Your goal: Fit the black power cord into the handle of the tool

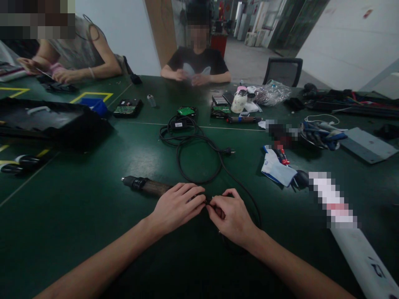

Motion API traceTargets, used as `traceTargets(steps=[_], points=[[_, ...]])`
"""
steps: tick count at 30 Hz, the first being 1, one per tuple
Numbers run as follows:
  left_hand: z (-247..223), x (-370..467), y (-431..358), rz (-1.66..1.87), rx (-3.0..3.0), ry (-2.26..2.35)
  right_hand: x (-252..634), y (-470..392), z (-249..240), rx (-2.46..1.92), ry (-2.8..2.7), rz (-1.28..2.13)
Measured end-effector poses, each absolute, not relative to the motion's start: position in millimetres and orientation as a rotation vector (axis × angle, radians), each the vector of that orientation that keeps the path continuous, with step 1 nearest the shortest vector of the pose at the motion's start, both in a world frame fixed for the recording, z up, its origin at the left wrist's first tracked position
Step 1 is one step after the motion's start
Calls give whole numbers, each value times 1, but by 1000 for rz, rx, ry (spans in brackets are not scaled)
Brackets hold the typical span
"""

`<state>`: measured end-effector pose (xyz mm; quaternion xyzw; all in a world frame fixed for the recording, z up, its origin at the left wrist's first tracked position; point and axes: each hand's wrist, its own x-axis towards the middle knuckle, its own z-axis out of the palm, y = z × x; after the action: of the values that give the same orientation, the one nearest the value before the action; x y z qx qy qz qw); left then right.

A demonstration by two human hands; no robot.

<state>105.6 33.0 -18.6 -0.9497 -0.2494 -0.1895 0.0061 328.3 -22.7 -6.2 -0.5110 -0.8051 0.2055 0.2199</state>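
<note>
Bare forearms (102, 254) reach in from the lower edge over a dark green table (77, 232), bringing the person's two hands together at the rear of an electric screwdriver (149, 187). The screwdriver lies slantwise, its metal chuck pointing off to the left and its brown body running in under the left hand (177, 204). That hand is draped over the tool's rear part, palm down, fingers bent close together around it. The right hand (233, 214) is drawn in tight, thumb and forefinger pinched on a small dark piece (208, 201) at the tool's tail, just beside the left fingertips; the fingers hide most of it, so its exact shape cannot be told. Just beyond the hands, a black power cord (178, 162) lies in loose loops, with a plug (230, 151) at the right of the coil and a power adapter (178, 124) at its far side; one length runs down past the right wrist. Farther off, a second screwdriver (245, 119) lies near a cream bottle (239, 102), and across the table sits a co-worker in a black top (216, 62), hands blurred
</note>
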Motion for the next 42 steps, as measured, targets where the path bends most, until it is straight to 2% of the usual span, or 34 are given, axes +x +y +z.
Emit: traceTargets(steps=[42], points=[[-22,104,33,-627,-2969,-746,326,-24,-9,-1419,-2213,575]])
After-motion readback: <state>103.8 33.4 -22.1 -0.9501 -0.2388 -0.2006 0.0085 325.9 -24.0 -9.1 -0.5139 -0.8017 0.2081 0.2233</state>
